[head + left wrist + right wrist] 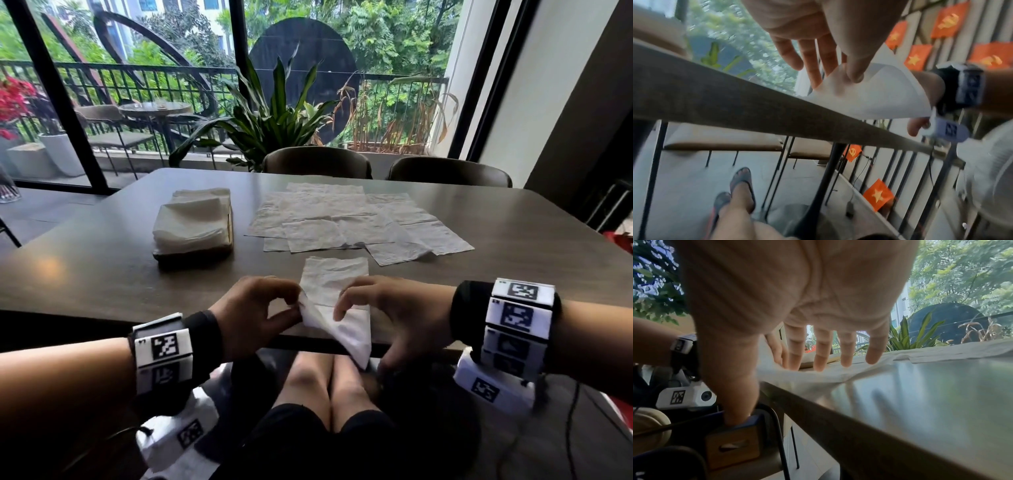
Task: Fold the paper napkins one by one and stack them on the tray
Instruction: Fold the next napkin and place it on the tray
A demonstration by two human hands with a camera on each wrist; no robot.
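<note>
- A dark, matt table point(513, 233) fills the middle of the head view; its top takes a dull sheen from the windows, and its near edge runs just under both hands.
- One paper napkin point(334, 284) lies at that near edge, its close part hanging over the edge.
- The left hand point(253, 313) pinches the napkin's left edge between thumb and fingertips and holds that edge raised off the table.
- The right hand point(394, 317) arches over the napkin's right side, fingers spread and fairly straight, tips at or just above the paper; the right wrist view does not show it gripping anything.
- Further back, a spread of unfolded napkins point(346, 219) lies flat and overlapping near the table's centre.
- To their left a low brown tray point(195, 253) carries a stack of folded napkins point(193, 219).
- Two dark chair backs point(317, 162) stand behind the far edge.
- Beyond them are a leafy potted plant point(270, 120), tall black-framed windows, a railed balcony with a small round table, and trees.
- In the left wrist view, small red flags point(917, 56) with yellow emblems hang on a slatted wall.
</note>
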